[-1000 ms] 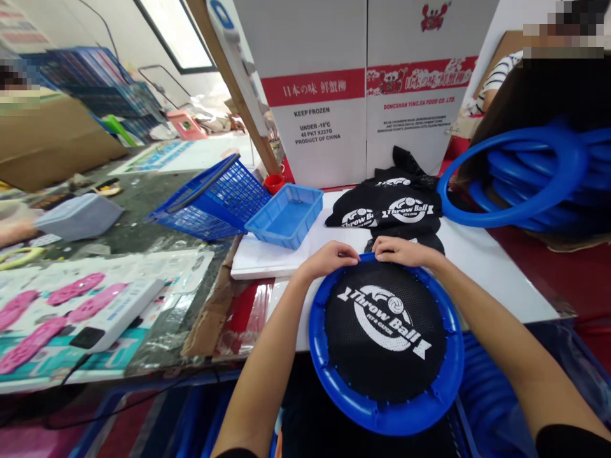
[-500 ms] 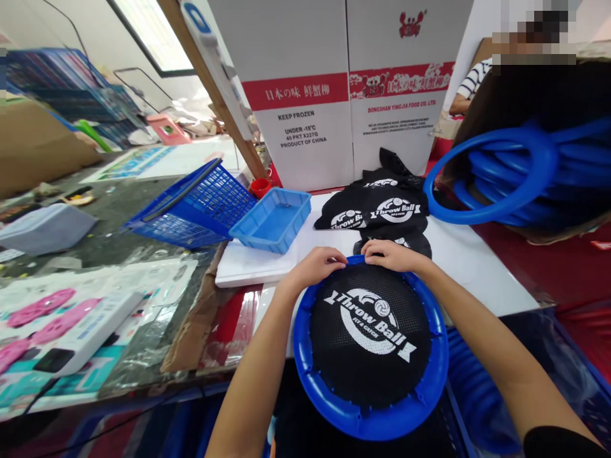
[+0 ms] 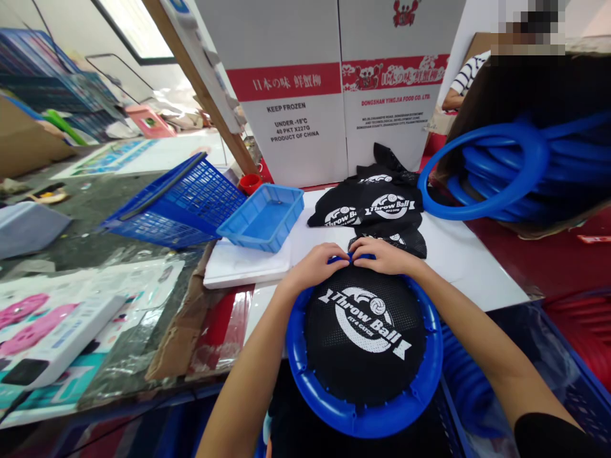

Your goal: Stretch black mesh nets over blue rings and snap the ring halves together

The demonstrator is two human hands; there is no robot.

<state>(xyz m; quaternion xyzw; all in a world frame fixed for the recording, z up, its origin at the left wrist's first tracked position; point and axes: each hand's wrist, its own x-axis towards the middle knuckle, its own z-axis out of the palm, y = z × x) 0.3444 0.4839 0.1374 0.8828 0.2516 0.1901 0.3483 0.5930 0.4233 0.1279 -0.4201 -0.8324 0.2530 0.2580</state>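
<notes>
A round blue plastic ring [image 3: 367, 416] lies in front of me at the edge of a white table [image 3: 477, 273], with a black mesh cloth [image 3: 365, 331] printed "Throw Ball" stretched across it. My left hand [image 3: 317, 264] and my right hand [image 3: 384, 253] both pinch the mesh against the ring's far rim, fingertips almost touching each other. A pile of loose black printed cloths [image 3: 372, 207] lies just beyond my hands on the table.
A stack of bare blue rings [image 3: 506, 172] lies at the right. A light blue tray [image 3: 262, 219], a tilted blue basket [image 3: 176, 203] and a red cup [image 3: 249, 183] sit left of the cloths. White cartons [image 3: 334, 89] stand behind. A person in a striped sleeve [image 3: 465, 79] sits far right.
The view has drifted so everything sits further left. My hands have closed in toward each other on the ring's far rim, and the mesh covers more of that rim.
</notes>
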